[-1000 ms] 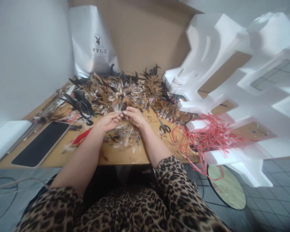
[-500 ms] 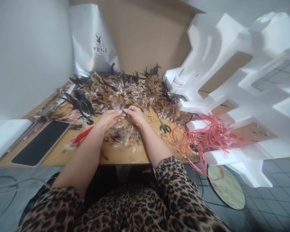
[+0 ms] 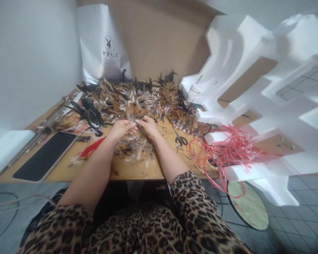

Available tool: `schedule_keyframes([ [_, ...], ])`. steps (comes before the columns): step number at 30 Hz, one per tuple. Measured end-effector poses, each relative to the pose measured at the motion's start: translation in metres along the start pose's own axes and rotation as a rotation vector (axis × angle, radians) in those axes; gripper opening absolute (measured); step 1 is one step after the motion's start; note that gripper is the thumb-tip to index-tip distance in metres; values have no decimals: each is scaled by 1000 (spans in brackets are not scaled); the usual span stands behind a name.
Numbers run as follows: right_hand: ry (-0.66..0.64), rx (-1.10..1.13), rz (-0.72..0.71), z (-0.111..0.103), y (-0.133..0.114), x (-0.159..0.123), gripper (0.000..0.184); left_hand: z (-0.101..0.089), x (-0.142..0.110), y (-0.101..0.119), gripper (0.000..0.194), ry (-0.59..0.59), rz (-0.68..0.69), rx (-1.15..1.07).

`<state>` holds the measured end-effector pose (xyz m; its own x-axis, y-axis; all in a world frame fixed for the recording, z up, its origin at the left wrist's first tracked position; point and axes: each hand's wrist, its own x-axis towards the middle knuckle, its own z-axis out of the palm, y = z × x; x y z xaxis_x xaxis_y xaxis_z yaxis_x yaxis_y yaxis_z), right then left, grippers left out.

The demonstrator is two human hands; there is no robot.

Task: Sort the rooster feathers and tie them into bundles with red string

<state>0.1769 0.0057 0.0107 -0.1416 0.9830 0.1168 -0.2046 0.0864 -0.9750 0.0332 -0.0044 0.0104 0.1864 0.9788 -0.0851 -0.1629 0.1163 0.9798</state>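
Brown feathers [image 3: 132, 110] rise from between my fingertips at the middle of the table. My left hand [image 3: 123, 128] pinches them at the base, its thumb and index finger pressed together and the other fingers curled. My right hand [image 3: 147, 126] meets it there, thumb and index finger closed on the same feathers. The exact point of grip is too small to make out. Behind my hands spreads a large heap of brown, white and black feathers [image 3: 108, 95]. Loose feather scraps [image 3: 135, 148] lie below my hands, between my forearms.
Black scissors [image 3: 180, 140] lie right of my hands, near tangled red ribbon [image 3: 228, 148] and white foam pieces [image 3: 243, 46]. At left are a phone [image 3: 45, 157], a white box [image 3: 9, 151], black feathers [image 3: 88, 114] and red feathers [image 3: 91, 148]. A silver bag [image 3: 103, 46] stands behind.
Both hands stay close together at nearly the same spot, with small finger movements. The feathers between them have turned and now show more brown, fanned upward.
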Motion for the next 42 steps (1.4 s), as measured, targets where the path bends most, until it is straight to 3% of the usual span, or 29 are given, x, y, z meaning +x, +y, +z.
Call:
schedule_keyframes([
  [9,45,10,56,-2,1,1,31,6,-3,3,24,-17,-4,56],
  [19,10,10,-7,-3,-2,1,28,0,1,-6,27,-98,63,58],
  [26,35,-274,-114,1,-5,-1,28,5,0,1,19,40,67,126],
  [32,93,-363,-170,4,-4,-3,28,2,4,-2,10,-27,102,182],
  [42,37,-351,-149,-1,1,2,31,6,-2,5,10,-73,148,219],
])
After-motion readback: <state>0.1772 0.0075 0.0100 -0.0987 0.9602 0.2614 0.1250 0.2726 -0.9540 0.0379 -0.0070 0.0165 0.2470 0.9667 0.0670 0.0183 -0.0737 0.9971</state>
